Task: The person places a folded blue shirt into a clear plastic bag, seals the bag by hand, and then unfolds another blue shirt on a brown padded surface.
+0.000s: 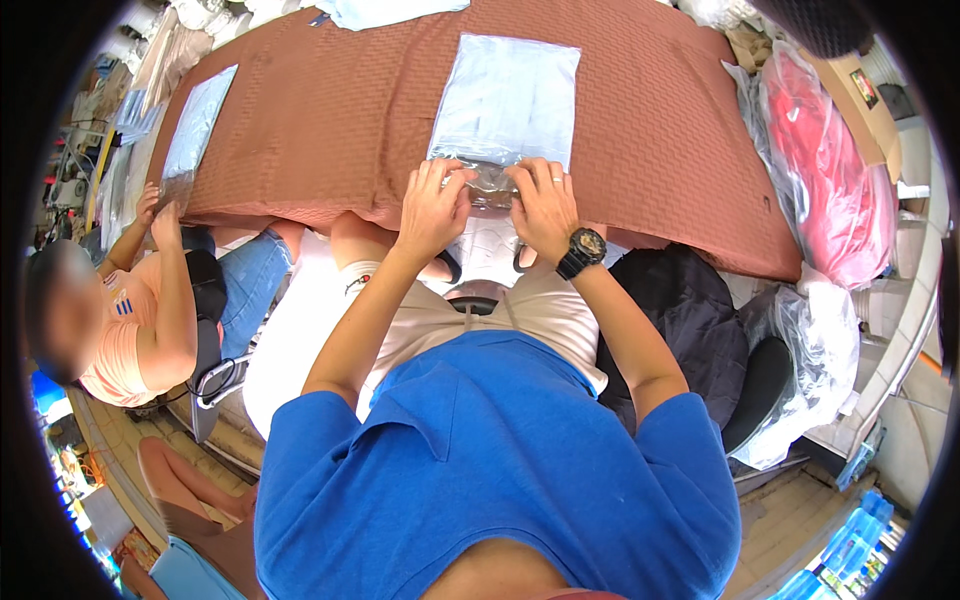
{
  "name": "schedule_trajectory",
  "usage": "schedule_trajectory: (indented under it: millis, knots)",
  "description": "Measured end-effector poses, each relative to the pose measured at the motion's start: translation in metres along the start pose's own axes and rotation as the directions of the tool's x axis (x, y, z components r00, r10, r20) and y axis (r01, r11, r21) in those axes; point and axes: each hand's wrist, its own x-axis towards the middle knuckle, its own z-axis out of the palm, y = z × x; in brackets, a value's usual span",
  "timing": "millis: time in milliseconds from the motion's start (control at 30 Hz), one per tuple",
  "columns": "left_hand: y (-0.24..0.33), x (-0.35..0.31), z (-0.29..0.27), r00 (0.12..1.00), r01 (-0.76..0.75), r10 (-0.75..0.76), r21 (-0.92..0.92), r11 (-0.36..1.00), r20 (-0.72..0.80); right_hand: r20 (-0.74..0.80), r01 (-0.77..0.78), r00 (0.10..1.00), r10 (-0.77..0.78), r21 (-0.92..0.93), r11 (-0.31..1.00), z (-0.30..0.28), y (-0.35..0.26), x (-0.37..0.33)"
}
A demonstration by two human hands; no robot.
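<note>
Brown tablecloth [320,130], pale-blue packet [508,100] beyond left grip [432,206] and right grip [544,210], both pinched on its plastic edge [490,181].

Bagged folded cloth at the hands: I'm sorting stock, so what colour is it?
The bagged cloth is light blue, best seen in the head view.

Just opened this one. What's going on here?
A person sits at a table covered with a brown cloth, the left hand and right hand both gripping the near end of a clear plastic bag. The bag lies flat with folded light blue fabric inside, its near end reaching the table's edge. To the left, a co-worker has both hands at the near end of a similar light blue package.
</note>
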Motion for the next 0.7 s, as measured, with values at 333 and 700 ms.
schedule_trajectory:
  millis: [333, 700]
  knots:
    - [0.012, -0.032, 0.004, 0.854, 0.383, -0.487, -0.415, 0.826, -0.183, -0.089, -0.009, 0.996, -0.003, -0.133, 0.991, 0.018, -0.001, 0.023]
    - [0.037, 0.033, 0.058, 0.301, 0.533, -0.833, -0.807, -0.256, 0.464, -0.106, 0.02, 0.994, -0.031, -0.107, 0.994, 0.009, -0.015, 0.04]
